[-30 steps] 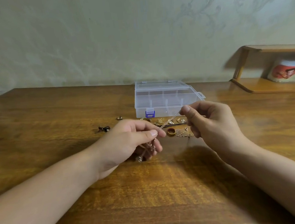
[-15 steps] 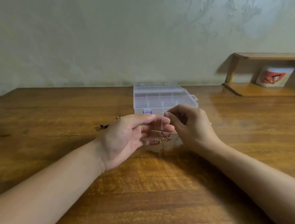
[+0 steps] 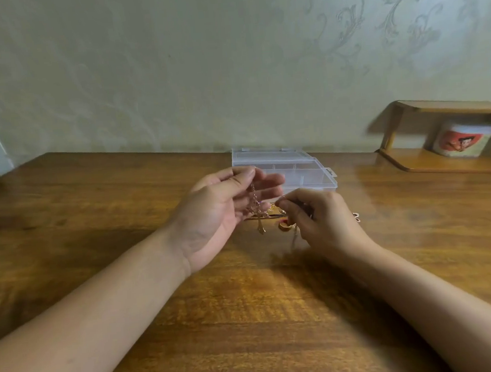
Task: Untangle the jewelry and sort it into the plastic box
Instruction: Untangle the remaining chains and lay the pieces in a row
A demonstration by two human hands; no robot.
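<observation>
Your right hand (image 3: 321, 220) hides most jewelry (image 3: 285, 225) in front of the plastic box (image 3: 311, 169); chain (image 3: 254, 202) links blurred, box compartments unreadable.

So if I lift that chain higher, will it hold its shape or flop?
Probably flop: the chain hangs limp from the left hand. It looks thin, so likely light. Its dangling end may snag the jewelry beneath.

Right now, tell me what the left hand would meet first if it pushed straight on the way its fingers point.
Probably the plastic box: the left hand, a chain draped over it, points its fingers at the box's near side. Depth is unclear, so the gap cannot be judged.
</observation>
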